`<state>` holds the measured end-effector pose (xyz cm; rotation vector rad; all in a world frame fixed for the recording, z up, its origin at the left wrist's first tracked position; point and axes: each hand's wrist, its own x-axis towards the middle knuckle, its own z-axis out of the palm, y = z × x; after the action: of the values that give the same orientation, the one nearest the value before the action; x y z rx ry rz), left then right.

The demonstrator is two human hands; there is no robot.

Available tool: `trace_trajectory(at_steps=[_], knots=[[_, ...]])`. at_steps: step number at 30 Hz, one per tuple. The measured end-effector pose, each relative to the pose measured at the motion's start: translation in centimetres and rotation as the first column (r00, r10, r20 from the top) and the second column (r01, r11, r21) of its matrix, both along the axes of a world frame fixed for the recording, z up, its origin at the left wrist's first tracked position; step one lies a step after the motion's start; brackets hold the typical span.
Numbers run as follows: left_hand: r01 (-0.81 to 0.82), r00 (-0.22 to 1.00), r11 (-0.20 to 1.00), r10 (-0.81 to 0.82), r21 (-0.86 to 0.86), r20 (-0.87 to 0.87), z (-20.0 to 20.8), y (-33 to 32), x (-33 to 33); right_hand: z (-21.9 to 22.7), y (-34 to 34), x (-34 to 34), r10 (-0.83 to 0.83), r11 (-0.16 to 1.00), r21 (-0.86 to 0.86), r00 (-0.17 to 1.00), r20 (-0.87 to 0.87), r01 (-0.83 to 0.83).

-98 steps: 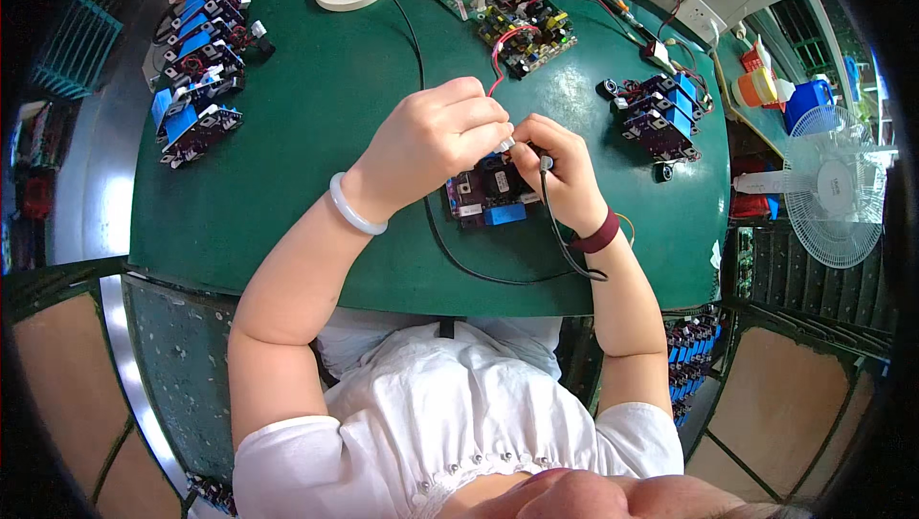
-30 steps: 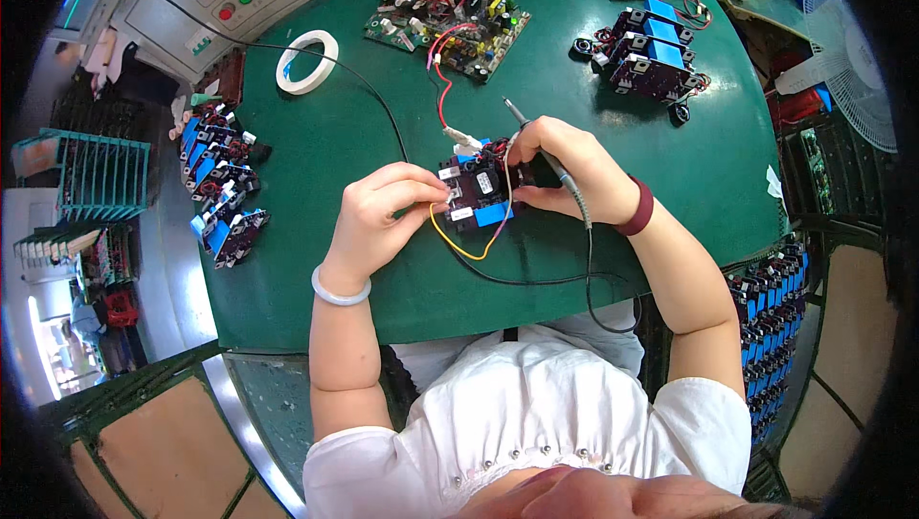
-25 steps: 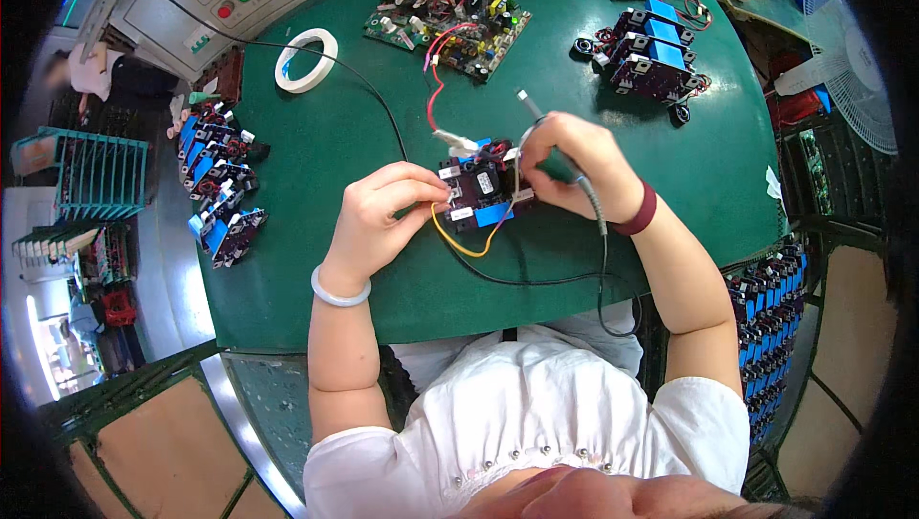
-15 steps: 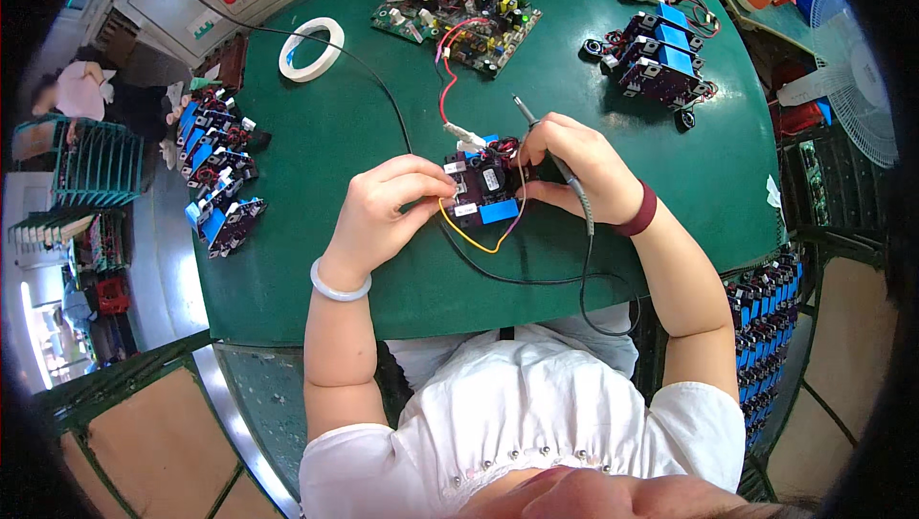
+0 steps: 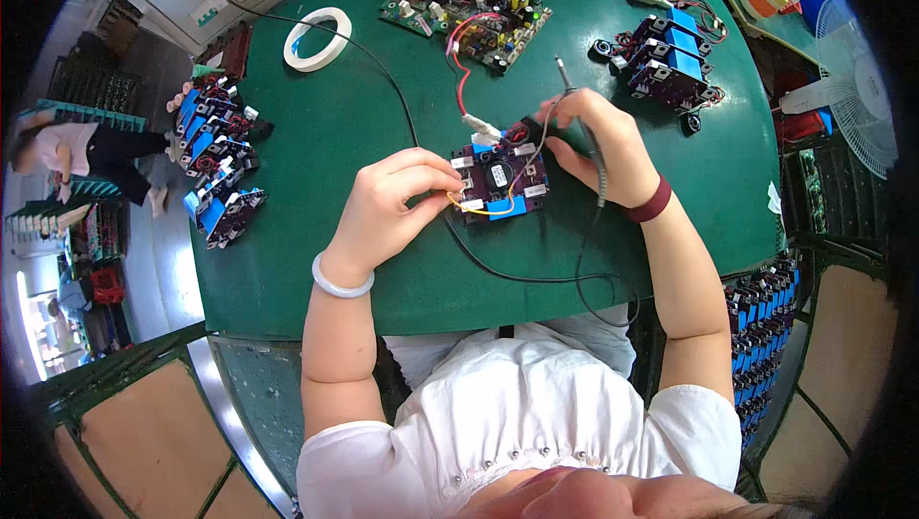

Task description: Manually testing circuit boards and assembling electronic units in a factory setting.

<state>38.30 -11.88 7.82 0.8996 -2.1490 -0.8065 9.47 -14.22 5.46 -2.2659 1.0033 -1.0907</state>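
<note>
Workshop, green table (image 5: 287,146) with a control panel (image 5: 172,11) at its far edge. Landmark: dark circuit module (image 5: 500,179) with blue blocks, flat on the table between the hands.

Left hand (image 5: 394,198): thumb and fingers pinched on the yellow lead (image 5: 485,209) at the module's left edge. Right hand (image 5: 613,150): just right of the module, fingers curled round a grey pen-shaped tool (image 5: 564,76), tip pointing away from the wearer. Can't tell if it also grips the lead.

White connector (image 5: 481,126) on a red wire (image 5: 461,88) at the module's far edge; wire runs to a bigger component board (image 5: 503,26) beyond. Tape roll (image 5: 312,65) far left of the module. Standing modules: one group (image 5: 675,59) far right of it, another (image 5: 220,155) well left. Black cable (image 5: 409,122) passes left of the module and loops nearer the wearer. Fan (image 5: 857,88) well right of it.
</note>
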Motion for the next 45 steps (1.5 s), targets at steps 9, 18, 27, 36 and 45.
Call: trace_trajectory(at_steps=[9,18,27,36,45], knots=[[0.014,1.000,1.000,-0.014,-0.003,0.017,0.1,-0.4,0.3,2.4,2.4,-0.4,-0.148,0.730,0.519,0.638,0.756,-0.445],[-0.036,0.999,0.987,0.040,0.154,-0.021,0.2,0.1,0.2,0.1,1.9,0.3,0.011,0.835,0.526,0.960,0.281,-0.163],[-0.053,0.998,0.980,0.055,0.192,-0.006,0.5,-0.4,0.6,0.2,1.3,0.9,-0.028,0.873,0.486,0.987,0.158,-0.053],[-0.015,1.000,0.995,0.017,0.094,-0.016,-0.5,0.0,0.3,-0.2,2.1,0.3,-0.038,0.857,0.512,0.987,0.157,-0.049],[-0.011,1.000,0.988,0.014,0.153,-0.021,-0.2,0.2,0.6,0.0,2.2,0.7,-0.049,0.827,0.552,0.965,0.257,-0.105]])
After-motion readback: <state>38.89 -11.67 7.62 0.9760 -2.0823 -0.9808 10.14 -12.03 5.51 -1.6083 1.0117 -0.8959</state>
